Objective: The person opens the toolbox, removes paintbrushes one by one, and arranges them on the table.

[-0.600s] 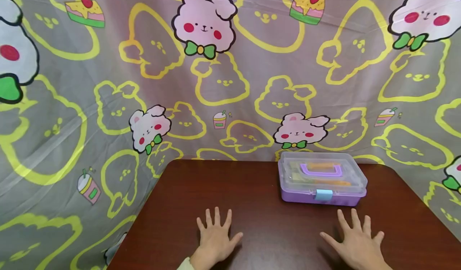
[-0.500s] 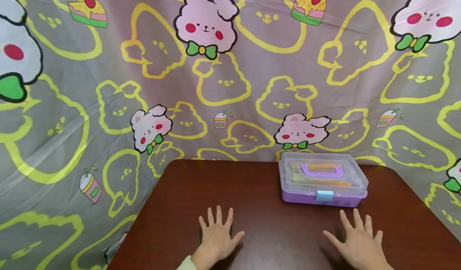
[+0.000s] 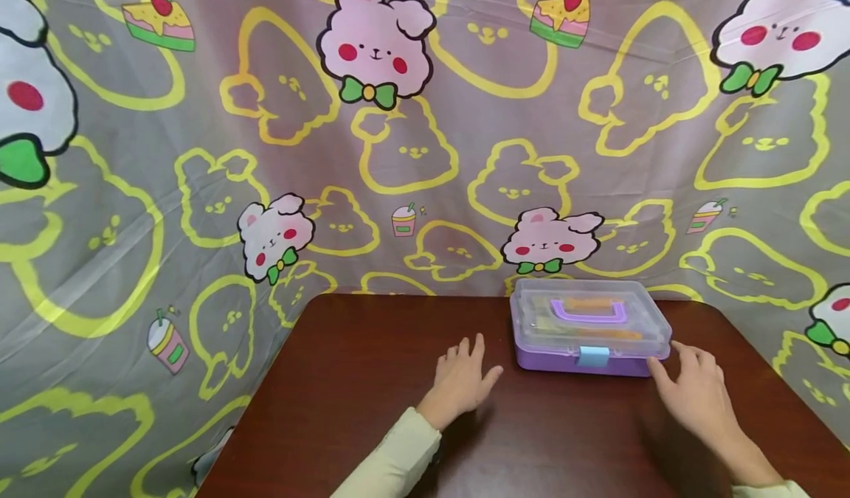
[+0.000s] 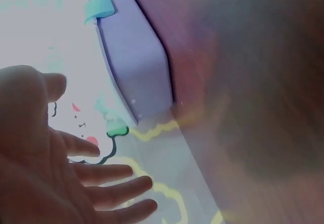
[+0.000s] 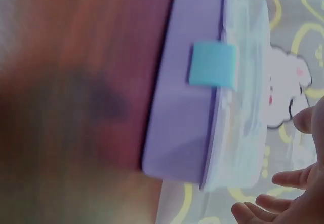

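Note:
A purple box (image 3: 558, 359) with a clear lid, a purple carry handle (image 3: 589, 313) and a light blue latch (image 3: 593, 356) sits toward the back right of the table. Orange and yellowish things show through its lid. My right hand (image 3: 697, 391) is at the box's front right corner, thumb and fingertips right at its edge. Left of the box, my left hand (image 3: 460, 381) reaches over the table with fingers extended, holding nothing. The left wrist view shows that left hand (image 4: 55, 163) spread, the box (image 4: 134, 46) beyond it. The right wrist view has the latch (image 5: 213, 64) facing the camera.
The dark brown table (image 3: 372, 350) has rounded back corners. A grey cloth (image 3: 425, 166) printed with rabbits and yellow outlines hangs right behind it and along the left side.
Both hands have lifted from lying spread near the table's front and moved forward. The left hand went right toward the box; the right hand reached the box's right corner. The box has stayed put.

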Demonstrator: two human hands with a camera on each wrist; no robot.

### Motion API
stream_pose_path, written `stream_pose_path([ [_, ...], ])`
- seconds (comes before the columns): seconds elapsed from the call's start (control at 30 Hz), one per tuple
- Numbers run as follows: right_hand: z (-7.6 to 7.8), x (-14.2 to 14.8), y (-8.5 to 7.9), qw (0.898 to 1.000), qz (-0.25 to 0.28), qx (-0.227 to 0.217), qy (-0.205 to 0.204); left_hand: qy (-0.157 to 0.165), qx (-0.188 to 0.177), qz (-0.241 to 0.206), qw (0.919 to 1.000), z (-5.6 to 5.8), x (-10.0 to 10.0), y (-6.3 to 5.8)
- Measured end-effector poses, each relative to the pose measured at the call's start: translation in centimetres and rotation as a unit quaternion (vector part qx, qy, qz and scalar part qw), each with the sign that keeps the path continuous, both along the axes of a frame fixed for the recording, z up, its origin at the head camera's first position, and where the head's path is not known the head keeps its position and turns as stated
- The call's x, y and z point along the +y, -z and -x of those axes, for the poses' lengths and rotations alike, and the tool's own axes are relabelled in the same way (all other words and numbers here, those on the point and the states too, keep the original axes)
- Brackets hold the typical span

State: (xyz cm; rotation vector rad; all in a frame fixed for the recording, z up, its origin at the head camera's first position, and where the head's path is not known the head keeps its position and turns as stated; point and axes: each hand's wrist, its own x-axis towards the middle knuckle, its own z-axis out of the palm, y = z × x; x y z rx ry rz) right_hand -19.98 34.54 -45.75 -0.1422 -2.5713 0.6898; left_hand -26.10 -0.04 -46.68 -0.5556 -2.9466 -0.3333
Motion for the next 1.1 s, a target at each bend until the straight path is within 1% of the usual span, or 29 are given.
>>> stream_pose_path([
  [0.07,0.8,0.8,-0.3,1.000,0.011,-0.010,0.002,0.001,-0.016,-0.025,0.9996,0.9,1.3,-0.1],
  [0.17,1.9,1.8,-0.7,0.999,0.022,-0.030,0.001,0.000,-0.041,-0.078,0.9961,2.1,3.3,-0.6],
  [0.33,3.5,3.2,-1.0,0.997,0.044,-0.064,-0.010,-0.005,-0.067,-0.160,0.9848,3.4,6.2,-1.2],
  [0.43,4.4,3.8,-0.8,0.996,0.045,-0.072,-0.024,0.001,-0.081,-0.196,0.9773,4.2,7.5,-1.0],
  [0.53,5.3,3.9,-0.5,0.995,0.048,-0.070,-0.043,0.009,-0.093,-0.221,0.9708,5.1,8.7,-0.5],
  [0.6,5.9,3.8,-0.4,0.995,0.054,-0.067,-0.056,0.014,-0.098,-0.244,0.9648,5.6,9.4,-0.1],
  [0.63,6.1,3.7,-0.3,0.994,0.060,-0.066,-0.061,0.013,-0.099,-0.254,0.9621,5.8,9.7,0.1],
  [0.7,6.6,3.6,-0.1,0.993,0.070,-0.067,-0.072,0.007,-0.105,-0.282,0.9537,6.1,10.2,0.4],
  [0.8,7.2,3.7,-0.1,0.991,0.077,-0.077,-0.077,-0.004,-0.106,-0.334,0.9364,6.5,10.8,0.5],
  [0.9,7.6,3.8,-0.3,0.988,0.090,-0.096,-0.079,-0.016,-0.112,-0.369,0.9227,6.9,11.2,0.4],
  [0.93,7.7,3.8,-0.4,0.987,0.096,-0.104,-0.080,-0.017,-0.113,-0.374,0.9203,7.1,11.2,0.4],
  [0.97,7.7,3.7,-0.5,0.986,0.100,-0.109,-0.082,-0.018,-0.115,-0.375,0.9197,7.2,11.2,0.4],
  [1.07,7.7,3.4,-0.8,0.983,0.107,-0.123,-0.089,-0.016,-0.122,-0.373,0.9198,7.2,10.8,0.2],
  [1.1,7.7,3.3,-0.9,0.983,0.103,-0.124,-0.088,-0.015,-0.123,-0.372,0.9198,7.2,10.6,0.1],
])
